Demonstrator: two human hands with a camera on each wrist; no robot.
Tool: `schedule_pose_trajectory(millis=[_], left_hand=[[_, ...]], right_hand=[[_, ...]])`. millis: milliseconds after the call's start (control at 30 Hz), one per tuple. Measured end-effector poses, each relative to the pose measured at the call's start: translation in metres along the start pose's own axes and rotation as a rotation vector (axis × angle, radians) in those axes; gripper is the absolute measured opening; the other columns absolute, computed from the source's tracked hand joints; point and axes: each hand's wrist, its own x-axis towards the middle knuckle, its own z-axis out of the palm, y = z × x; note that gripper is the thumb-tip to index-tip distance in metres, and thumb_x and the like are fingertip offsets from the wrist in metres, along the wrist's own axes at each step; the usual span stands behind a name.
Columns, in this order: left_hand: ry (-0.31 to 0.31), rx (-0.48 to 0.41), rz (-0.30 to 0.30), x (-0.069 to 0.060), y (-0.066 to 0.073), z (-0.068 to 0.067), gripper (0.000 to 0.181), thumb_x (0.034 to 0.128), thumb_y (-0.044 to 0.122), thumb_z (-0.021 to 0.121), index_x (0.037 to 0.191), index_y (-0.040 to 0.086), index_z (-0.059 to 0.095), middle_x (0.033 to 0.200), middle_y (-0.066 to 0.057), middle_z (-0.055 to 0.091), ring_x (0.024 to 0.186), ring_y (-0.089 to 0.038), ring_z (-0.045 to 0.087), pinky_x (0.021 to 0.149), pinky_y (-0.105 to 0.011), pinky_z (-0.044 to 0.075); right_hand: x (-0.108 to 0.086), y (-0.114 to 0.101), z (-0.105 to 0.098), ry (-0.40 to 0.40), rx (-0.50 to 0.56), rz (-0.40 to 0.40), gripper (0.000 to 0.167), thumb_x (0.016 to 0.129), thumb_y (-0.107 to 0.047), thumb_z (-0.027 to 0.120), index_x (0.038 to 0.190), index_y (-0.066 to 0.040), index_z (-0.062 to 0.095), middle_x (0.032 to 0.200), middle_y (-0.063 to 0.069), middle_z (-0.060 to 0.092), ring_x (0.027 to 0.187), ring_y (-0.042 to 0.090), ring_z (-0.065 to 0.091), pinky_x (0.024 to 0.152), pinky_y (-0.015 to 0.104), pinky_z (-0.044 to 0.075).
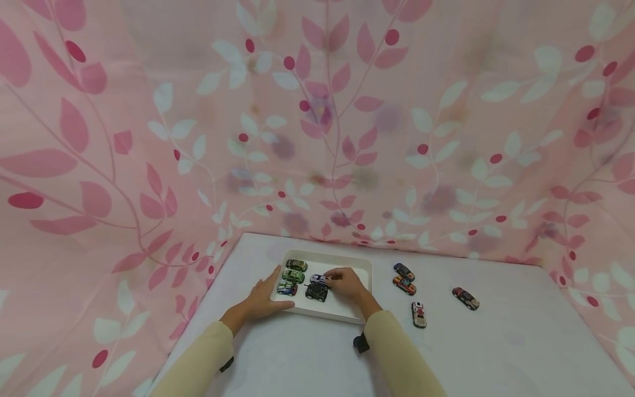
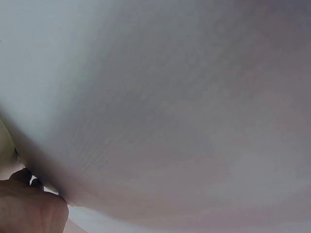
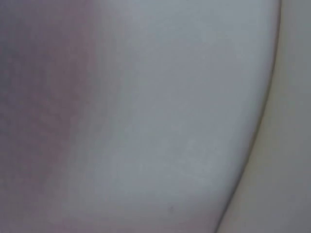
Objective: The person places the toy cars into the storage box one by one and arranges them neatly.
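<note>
"Pinching or spread, that right hand (image 1: pixel 348 282)?"

"Its grip pinches the right end of a white-and-dark toy car (image 1: pixel 318 279), inside the white tray (image 1: pixel 324 315) in the lower middle of the frame."

"And the left hand (image 1: pixel 262 300)?"

"Spread, with the thumb at the tray's lower left corner and the fingers along its left side."

"What shares the tray?"

"Three cars in a column at its left: a dark green car (image 1: pixel 296 265) on top, a bright green car (image 1: pixel 293 277), then a blue-and-white car (image 1: pixel 287 289). Just below the pinched one sits a black toy car (image 1: pixel 316 293)."

"Outside it?"

"Four more on the white table (image 1: pixel 521 336), right of the tray: a dark blue car (image 1: pixel 404 271) close against an orange-red car (image 1: pixel 404 285), a white-and-red car (image 1: pixel 419 315) below them, and an orange-marked dark car (image 1: pixel 466 298) farther right."

"Behind?"

"Pink floral cloth (image 1: pixel 446 165), filling the upper frame."
</note>
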Motion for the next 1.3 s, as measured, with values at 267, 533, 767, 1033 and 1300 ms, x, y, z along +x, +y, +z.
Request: schedule_pose_trajectory(millis=[267, 533, 767, 1033, 1300], left_hand=[[-0.01, 0.002, -0.009, -0.002, 0.003, 0.0, 0.117, 0.0792, 0.059, 0.074, 0.16, 0.008, 0.006, 0.162, -0.017, 0.025, 0.15, -0.034, 0.026, 0.122, -0.058, 0.01], [-0.017, 0.001, -0.011, -0.003, 0.004, 0.001, 0.118, 0.0797, 0.059, 0.074, 0.16, 0.007, 0.005, 0.162, -0.018, 0.025, 0.15, -0.035, 0.026, 0.122, -0.059, 0.008], [-0.014, 0.018, -0.001, 0.0, 0.003, -0.001, 0.12, 0.0777, 0.062, 0.074, 0.16, 0.008, 0.005, 0.162, -0.019, 0.025, 0.149, -0.036, 0.027, 0.122, -0.059, 0.009], [-0.025, 0.032, -0.005, 0.0, 0.002, -0.003, 0.12, 0.0783, 0.063, 0.073, 0.16, 0.007, 0.005, 0.162, -0.018, 0.024, 0.15, -0.034, 0.026, 0.122, -0.059, 0.01], [-0.021, 0.028, -0.006, -0.001, 0.0, -0.002, 0.119, 0.0786, 0.062, 0.073, 0.159, 0.006, 0.006, 0.162, -0.019, 0.024, 0.149, -0.035, 0.026, 0.122, -0.059, 0.011]], right_hand=[[-0.003, 0.001, -0.001, -0.001, -0.017, 0.008, 0.02, 0.092, -0.02, 0.07, 0.111, -0.014, 0.076, 0.101, 0.004, 0.068, 0.092, 0.017, 0.057, 0.085, 0.036, 0.048], [-0.003, 0.004, 0.001, -0.001, -0.008, 0.013, 0.019, 0.093, -0.02, 0.07, 0.11, -0.014, 0.075, 0.097, 0.003, 0.069, 0.088, 0.015, 0.057, 0.079, 0.031, 0.047], [-0.003, 0.001, -0.002, 0.017, 0.004, -0.009, 0.022, 0.092, -0.018, 0.07, 0.113, -0.01, 0.075, 0.094, 0.005, 0.068, 0.084, 0.016, 0.056, 0.074, 0.03, 0.046], [-0.003, -0.003, -0.002, 0.026, 0.016, 0.017, 0.03, 0.092, -0.023, 0.071, 0.118, -0.007, 0.071, 0.097, 0.005, 0.067, 0.086, 0.015, 0.056, 0.077, 0.03, 0.047], [-0.007, -0.016, -0.001, 0.031, -0.005, 0.016, 0.066, 0.094, -0.04, 0.065, 0.145, -0.003, 0.044, 0.115, 0.016, 0.059, 0.096, 0.023, 0.057, 0.081, 0.038, 0.049]])
